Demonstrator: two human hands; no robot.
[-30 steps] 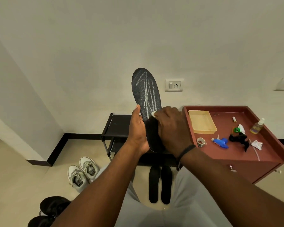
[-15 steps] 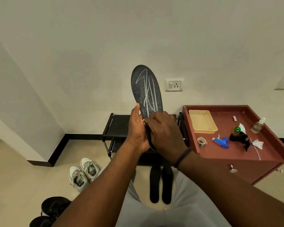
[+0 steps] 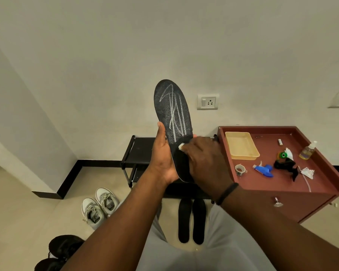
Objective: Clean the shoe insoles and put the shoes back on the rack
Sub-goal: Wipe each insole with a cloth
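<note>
The dark-red wooden counter (image 3: 282, 184) with a raised rim stands at right, carrying a shallow yellow plastic tray (image 3: 241, 145), a blue spray head (image 3: 263, 170), a black cloth bundle (image 3: 285, 165), a small clear bottle of yellowish liquid (image 3: 307, 151) and a roll of tape (image 3: 240, 169). Beside it, against the wall, is the low black metal shoe rack (image 3: 139, 151), partly hidden behind the arms. On the floor, a pair of grey-white laced sneakers (image 3: 100, 208) sits left of the knees, a pair of black shoes (image 3: 61, 251) nearer the bottom edge, and two flat black insoles (image 3: 192, 220) lie side by side between the legs.

The black textured insole with white chalk-like scrawls (image 3: 172, 116) is held upright in front of the wall. The left hand (image 3: 162, 157) is clasped around its lower edge, thumb along the side. The right hand (image 3: 204, 159) presses a small white wipe (image 3: 181, 146) against its face, fingers curled over it.

The insole looks light, thin and bendy, so backing it from behind at the heel half seems wise while rubbing. Nothing stands between it and the rack but the person's own legs.
</note>
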